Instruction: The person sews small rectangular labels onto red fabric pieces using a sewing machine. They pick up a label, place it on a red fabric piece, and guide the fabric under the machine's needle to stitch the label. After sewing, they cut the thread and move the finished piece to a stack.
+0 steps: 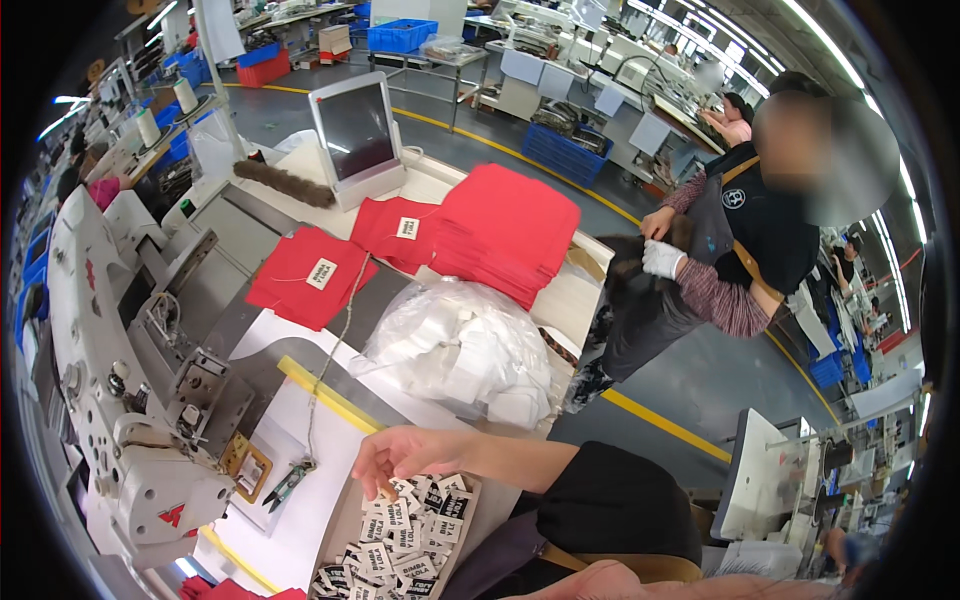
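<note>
My right hand reaches in from the right, above the upper end of a shallow box of small fabric labels. Its fingers are loosely curved and apart, the fingertips close to the labels, and no held thing shows. Some labels are white with dark print, others black. A bare part of what looks like my left arm shows at the lower edge; my left hand is out of the picture. Beside the box, green-handled thread snips lie tied to a cord. The sewing machine head stands to their left.
Red fabric pieces are stacked on the table, some bearing labels. A clear bag of white pieces lies nearer. Behind them stands a screen. A co-worker, one hand white-gloved, handles dark furry material on the right.
</note>
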`<state>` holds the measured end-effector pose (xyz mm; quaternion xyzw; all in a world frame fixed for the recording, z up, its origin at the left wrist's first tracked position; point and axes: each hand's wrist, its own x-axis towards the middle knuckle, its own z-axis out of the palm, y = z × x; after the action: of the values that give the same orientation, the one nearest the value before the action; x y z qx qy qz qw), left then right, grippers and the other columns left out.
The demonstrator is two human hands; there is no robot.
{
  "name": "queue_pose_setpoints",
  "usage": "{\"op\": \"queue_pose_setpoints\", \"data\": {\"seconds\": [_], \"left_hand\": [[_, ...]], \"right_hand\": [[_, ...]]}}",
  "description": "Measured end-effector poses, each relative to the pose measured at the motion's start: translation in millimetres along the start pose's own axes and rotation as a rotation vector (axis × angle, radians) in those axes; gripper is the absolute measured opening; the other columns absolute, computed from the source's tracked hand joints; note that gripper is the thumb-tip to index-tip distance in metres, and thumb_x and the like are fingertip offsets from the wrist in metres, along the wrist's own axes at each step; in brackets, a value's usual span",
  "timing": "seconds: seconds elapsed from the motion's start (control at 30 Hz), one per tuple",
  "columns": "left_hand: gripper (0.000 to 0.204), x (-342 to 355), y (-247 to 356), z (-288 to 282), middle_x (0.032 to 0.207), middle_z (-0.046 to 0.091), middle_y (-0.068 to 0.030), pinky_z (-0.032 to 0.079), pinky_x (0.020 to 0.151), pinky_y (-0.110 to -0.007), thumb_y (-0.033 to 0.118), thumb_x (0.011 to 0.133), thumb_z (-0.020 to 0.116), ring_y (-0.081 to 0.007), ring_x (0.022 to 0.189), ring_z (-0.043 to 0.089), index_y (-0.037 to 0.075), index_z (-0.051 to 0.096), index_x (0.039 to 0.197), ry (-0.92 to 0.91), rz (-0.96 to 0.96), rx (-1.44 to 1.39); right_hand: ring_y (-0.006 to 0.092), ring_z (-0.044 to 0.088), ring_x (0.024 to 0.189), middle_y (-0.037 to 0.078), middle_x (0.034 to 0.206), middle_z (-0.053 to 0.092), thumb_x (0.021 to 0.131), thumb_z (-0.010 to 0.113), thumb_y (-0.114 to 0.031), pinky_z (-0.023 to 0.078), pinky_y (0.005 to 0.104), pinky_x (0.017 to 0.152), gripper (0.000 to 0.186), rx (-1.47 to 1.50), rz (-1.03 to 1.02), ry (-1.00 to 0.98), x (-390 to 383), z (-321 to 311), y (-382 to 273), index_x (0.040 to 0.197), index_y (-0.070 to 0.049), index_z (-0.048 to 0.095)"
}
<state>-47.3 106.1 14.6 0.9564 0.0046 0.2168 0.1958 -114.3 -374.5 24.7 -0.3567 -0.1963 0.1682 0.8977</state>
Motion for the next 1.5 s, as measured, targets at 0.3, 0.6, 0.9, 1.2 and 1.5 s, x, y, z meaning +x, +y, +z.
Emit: {"op": "queue_pose_setpoints", "data": {"seconds": [0.3,0.6,0.9,1.2,1.5], "left_hand": [[0.033,-58.6,-123.0,-36.6,0.112,0.061,-0.0184,0.046,0.093,-0.035,-0.002,0.085,0.059,-0.0294,0.105,0.059,-0.003,0.057,0.118,0.134,-0.071,0.129],[0.030,-54.2,-38.1,-58.4,0.106,0.059,-0.0157,0.047,0.085,-0.042,0.004,0.087,0.056,-0.0350,0.101,0.057,0.004,0.060,0.117,0.104,-0.271,0.383],[0.030,-57.6,-32.7,-58.5,0.104,0.059,-0.0148,0.047,0.084,-0.042,0.003,0.088,0.055,-0.0344,0.099,0.057,0.004,0.060,0.117,0.117,-0.274,0.342],[0.030,-55.7,-28.9,-56.9,0.106,0.059,-0.0141,0.047,0.084,-0.041,0.004,0.088,0.056,-0.0338,0.100,0.058,0.004,0.060,0.117,0.120,-0.271,0.310],[0.034,-52.2,-28.9,-58.0,0.111,0.058,-0.0128,0.048,0.085,-0.040,0.003,0.086,0.057,-0.0319,0.103,0.059,0.006,0.059,0.120,0.117,-0.331,0.282]], "right_hand": [[0.0161,0.063,0.089,0.010,0.101,0.068,0.083,0.067,-0.006,0.050,0.0299,0.081,0.023,-1.048,-0.260,0.473,-8.0,-10.9,-45.5,0.106,-0.001,0.064],[0.0256,0.060,0.071,0.009,0.078,0.065,0.076,0.067,0.001,0.043,0.0366,0.068,0.015,-2.124,-0.402,0.787,-4.9,-34.6,-67.1,0.090,-0.004,0.068],[0.0319,0.059,0.082,0.013,0.084,0.064,0.076,0.070,-0.011,0.044,0.0417,0.074,0.018,-2.199,-0.192,0.752,-5.7,-37.5,-72.0,0.093,-0.004,0.067],[0.0344,0.057,0.088,0.015,0.087,0.063,0.077,0.071,-0.017,0.043,0.0436,0.082,0.020,-2.129,-0.050,0.777,-7.2,-41.2,-73.5,0.092,-0.004,0.067],[0.0354,0.056,0.080,0.015,0.081,0.061,0.074,0.075,-0.019,0.043,0.0442,0.074,0.018,-2.201,-0.161,0.860,-10.5,-53.4,-63.4,0.082,-0.004,0.067]]}}
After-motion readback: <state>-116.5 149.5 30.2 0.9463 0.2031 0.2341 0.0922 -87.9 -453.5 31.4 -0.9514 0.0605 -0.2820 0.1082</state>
